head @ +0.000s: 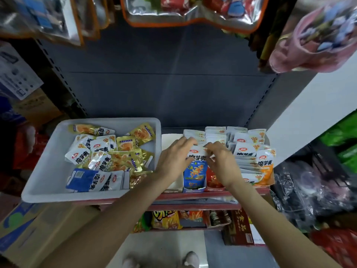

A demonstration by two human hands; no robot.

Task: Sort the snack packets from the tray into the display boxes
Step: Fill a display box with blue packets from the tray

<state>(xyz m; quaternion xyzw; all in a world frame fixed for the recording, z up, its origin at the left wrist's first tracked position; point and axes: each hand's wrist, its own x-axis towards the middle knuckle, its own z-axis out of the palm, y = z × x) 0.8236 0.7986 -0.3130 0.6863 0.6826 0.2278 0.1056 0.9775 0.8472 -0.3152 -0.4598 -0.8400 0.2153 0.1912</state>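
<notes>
A blue-and-white snack packet (196, 167) is held upright over the blue display box (193, 187), its long axis running from the box front up toward the shelf back, the white printed end at the far side and the blue end down in the box. Its white top edge is pinched from both sides: the left hand (176, 158) is laid palm-down with fingers curled over the packet's left upper corner, and the right hand (220, 161) is bent at the wrist with fingertips closed on the right upper corner. Both forearms are stretched forward from the lower edge of the view. To the left, the white tray (44, 171) is seen on the shelf with white, gold and blue packets lying at mixed angles. An orange-fronted box (265, 176) of upright packets is seen to the right.
</notes>
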